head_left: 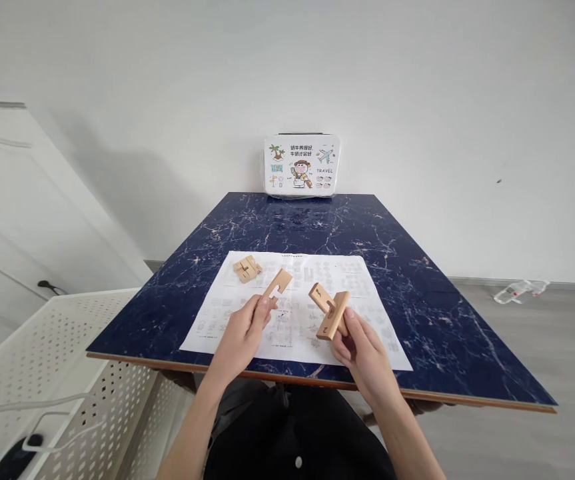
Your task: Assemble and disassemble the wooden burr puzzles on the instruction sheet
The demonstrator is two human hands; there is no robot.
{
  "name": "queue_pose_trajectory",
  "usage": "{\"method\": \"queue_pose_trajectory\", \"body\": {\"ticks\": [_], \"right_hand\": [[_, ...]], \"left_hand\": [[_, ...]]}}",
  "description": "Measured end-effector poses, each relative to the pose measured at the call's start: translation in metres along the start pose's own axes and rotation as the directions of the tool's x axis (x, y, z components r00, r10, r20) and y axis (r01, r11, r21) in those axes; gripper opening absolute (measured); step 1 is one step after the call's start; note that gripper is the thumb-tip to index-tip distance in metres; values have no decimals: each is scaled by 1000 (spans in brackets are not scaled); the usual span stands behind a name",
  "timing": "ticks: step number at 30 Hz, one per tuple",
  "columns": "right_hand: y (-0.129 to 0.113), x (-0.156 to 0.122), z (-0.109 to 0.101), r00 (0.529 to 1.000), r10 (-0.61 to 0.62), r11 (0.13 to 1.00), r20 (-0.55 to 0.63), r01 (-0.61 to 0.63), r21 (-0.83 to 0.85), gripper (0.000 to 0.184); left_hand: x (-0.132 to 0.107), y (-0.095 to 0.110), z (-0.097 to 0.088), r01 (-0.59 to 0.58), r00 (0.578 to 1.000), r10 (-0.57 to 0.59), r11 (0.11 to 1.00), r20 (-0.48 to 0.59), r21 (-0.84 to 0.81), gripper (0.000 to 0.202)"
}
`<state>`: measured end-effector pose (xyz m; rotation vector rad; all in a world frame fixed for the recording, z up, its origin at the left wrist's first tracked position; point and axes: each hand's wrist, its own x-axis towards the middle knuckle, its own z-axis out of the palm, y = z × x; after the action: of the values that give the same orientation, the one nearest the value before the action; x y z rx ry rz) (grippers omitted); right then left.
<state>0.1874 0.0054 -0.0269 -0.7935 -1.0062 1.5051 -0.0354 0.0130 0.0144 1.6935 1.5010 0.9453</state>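
Note:
Between the thumb and fingers of my left hand is a notched wooden puzzle piece, its cut-out facing right. My right hand grips two wooden puzzle pieces crossed through each other; dark marks show on them, one looking like a 2. Both hands are raised over a printed instruction sheet with rows of small diagrams. At the sheet's upper left lies a small group of wooden pieces, placed close together. The held pieces are apart from each other.
The dark blue marbled table carries the sheet. A white cartoon-printed case stands at its back against the wall. Left of the table is a white perforated rack with cables. A clear plastic bottle lies on the floor at right.

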Motion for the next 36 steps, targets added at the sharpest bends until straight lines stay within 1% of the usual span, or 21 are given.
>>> {"method": "queue_pose_trajectory", "body": {"ticks": [2, 4, 6, 8, 12, 15, 19, 22, 26, 28, 32, 36], "right_hand": [[-2, 1, 1, 1000, -7, 1000, 4, 7, 7, 51], [-4, 2, 1, 1000, -7, 1000, 11, 7, 14, 49], [-6, 2, 2, 1000, 1, 1000, 20, -1, 22, 47], [-8, 2, 2, 1000, 12, 999, 25, -12, 34, 47], [-10, 3, 3, 999, 48, 998, 23, -49, 50, 46], [-11, 5, 1, 998, 60, 994, 27, -63, 95, 48], [-7, 7, -4, 998, 58, 984, 26, -62, 164, 51], [-4, 8, -7, 997, 77, 979, 10, -78, 188, 52], [-3, 8, -9, 994, 106, 970, 3, -104, 218, 50], [-4, 9, -9, 994, 110, 968, 18, -111, 224, 48], [-8, 9, -10, 991, 120, 973, 55, -128, 193, 55], [-8, 10, -10, 991, 121, 977, 60, -129, 170, 59]], "left_hand": [[-8, 7, 0, -15, 998, 27, 983, 59, -183, 45], [-13, 12, 3, -22, 990, 63, 951, 123, -308, 41], [-15, 15, 9, -20, 981, 91, 926, 171, -377, 38], [-16, 16, 16, -21, 971, 116, 911, 207, -411, 34], [-15, 18, 31, -58, 958, 171, 903, 231, -426, 31], [-14, 19, 40, -100, 944, 217, 906, 248, -410, 31], [-13, 19, 46, -155, 921, 278, 904, 272, -398, 28], [-11, 19, 49, -174, 908, 301, 904, 292, -392, 27], [-9, 20, 53, -158, 912, 290, 900, 288, -405, 23], [-9, 21, 54, -148, 916, 283, 897, 285, -416, 22], [-9, 22, 55, -143, 919, 282, 890, 277, -432, 23], [-9, 22, 57, -150, 922, 290, 879, 257, -453, 24]]}}
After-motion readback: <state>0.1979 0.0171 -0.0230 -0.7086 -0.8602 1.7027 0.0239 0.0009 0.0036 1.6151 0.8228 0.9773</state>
